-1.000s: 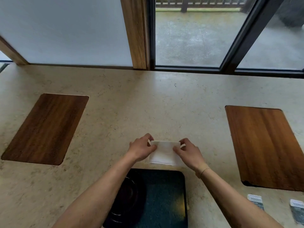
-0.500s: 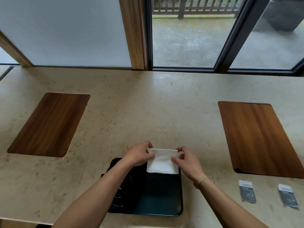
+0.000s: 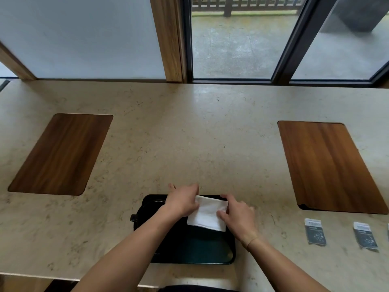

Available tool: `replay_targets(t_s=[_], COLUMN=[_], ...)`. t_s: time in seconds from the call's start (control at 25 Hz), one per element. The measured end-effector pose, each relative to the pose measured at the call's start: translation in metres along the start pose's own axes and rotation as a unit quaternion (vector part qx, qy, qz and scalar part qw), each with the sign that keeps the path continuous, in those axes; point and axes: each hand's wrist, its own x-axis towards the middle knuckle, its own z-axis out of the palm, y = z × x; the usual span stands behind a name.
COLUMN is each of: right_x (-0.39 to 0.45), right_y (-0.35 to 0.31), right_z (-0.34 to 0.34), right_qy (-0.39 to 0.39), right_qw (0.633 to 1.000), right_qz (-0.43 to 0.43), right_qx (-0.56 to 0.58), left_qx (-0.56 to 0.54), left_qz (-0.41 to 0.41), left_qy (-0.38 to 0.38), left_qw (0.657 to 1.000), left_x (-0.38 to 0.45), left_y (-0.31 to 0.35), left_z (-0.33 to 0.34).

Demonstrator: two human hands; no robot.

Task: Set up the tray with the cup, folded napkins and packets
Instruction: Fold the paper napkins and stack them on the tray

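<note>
A dark tray lies at the counter's near edge, in front of me. A white folded napkin rests over the tray's far right part. My left hand holds the napkin's left edge and my right hand pinches its right edge. A black cup sits in the tray's left part, mostly hidden under my left forearm; only its handle and rim show. Two dark packets lie on the counter to the right.
Two wooden inlays are set in the beige stone counter, one at the left and one at the right. Windows and a wooden post stand behind the counter. The counter's near edge runs just below the tray.
Both hands have brought the napkin back towards me, from the counter beyond the tray onto the tray's far right part. The view has tilted, so more of the tray and the packets shows.
</note>
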Motion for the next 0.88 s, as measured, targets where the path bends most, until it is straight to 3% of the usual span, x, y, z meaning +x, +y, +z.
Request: replay_targets(t_s=[0.28, 0.88], right_x=[0.0025, 0.0069], right_y=[-0.0015, 0.0008], right_z=[0.0050, -0.0017], right_qy=[0.018, 0.023], right_qw=[0.998, 0.998], right_qz=[-0.010, -0.009], right_qx=[-0.064, -0.051], left_qx=[0.045, 0.057], left_qz=[0.009, 0.009], left_qy=[0.055, 0.040], left_qw=[0.997, 0.998], left_x=[0.0006, 0.0020], left_y=[0.0018, -0.0001], left_z=[0.0099, 0.0040])
